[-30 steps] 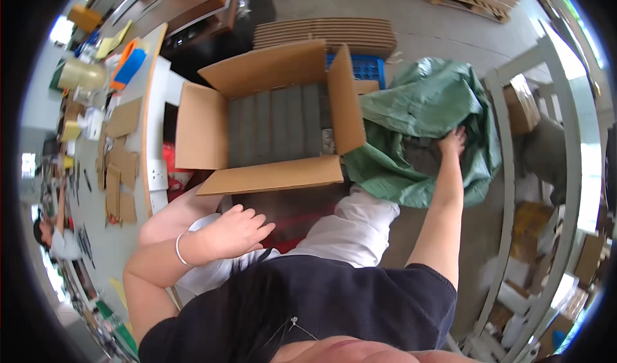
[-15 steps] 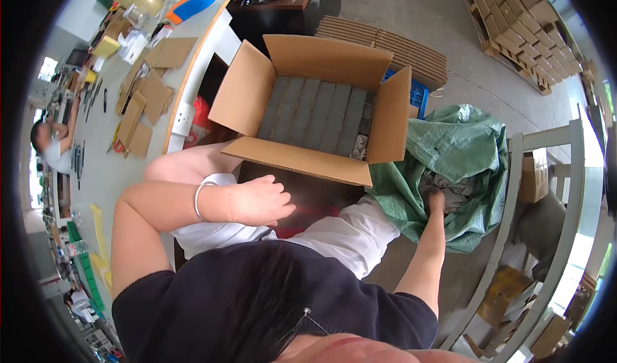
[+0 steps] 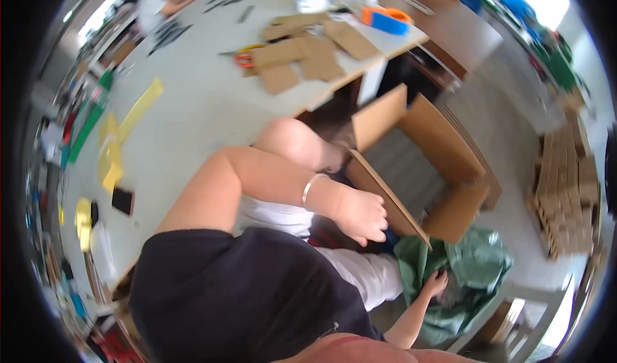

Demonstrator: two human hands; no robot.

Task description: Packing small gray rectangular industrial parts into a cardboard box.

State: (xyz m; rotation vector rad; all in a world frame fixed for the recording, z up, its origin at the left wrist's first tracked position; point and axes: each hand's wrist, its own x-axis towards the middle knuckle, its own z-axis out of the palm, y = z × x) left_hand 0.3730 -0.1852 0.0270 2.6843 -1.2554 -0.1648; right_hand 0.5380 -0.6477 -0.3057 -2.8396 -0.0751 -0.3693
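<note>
My left hand (image 3: 362, 216), with a bracelet at its wrist, hangs beside the near flap of an open cardboard box (image 3: 380, 117). Its fingers are curled in and nothing shows in them. Inside the box, grey block-like pieces (image 3: 405, 160) stand in blurred rows. Farther right, my right hand (image 3: 437, 286) is in the mouth of a green woven sack (image 3: 479, 257), fingers closed around something small and dark. What that is, I cannot make out. Behind the hand, greyish contents of the sack are partly hidden.
On my left stretches a white worktable (image 3: 199, 99) with cut cardboard pieces (image 3: 308, 54), red-handled scissors (image 3: 243, 60), a blue-orange tape roll (image 3: 385, 20) and yellow strips (image 3: 110, 154). Stacked cartons (image 3: 565, 189) stand at far right, a pale rack (image 3: 540, 305) nearer. Another person (image 3: 154, 9) works across the table.
The view has swung left, showing more of the worktable. My right hand has come up a little in the sack, with a dark bit now at its fingers. My left hand stays curled by the box.
</note>
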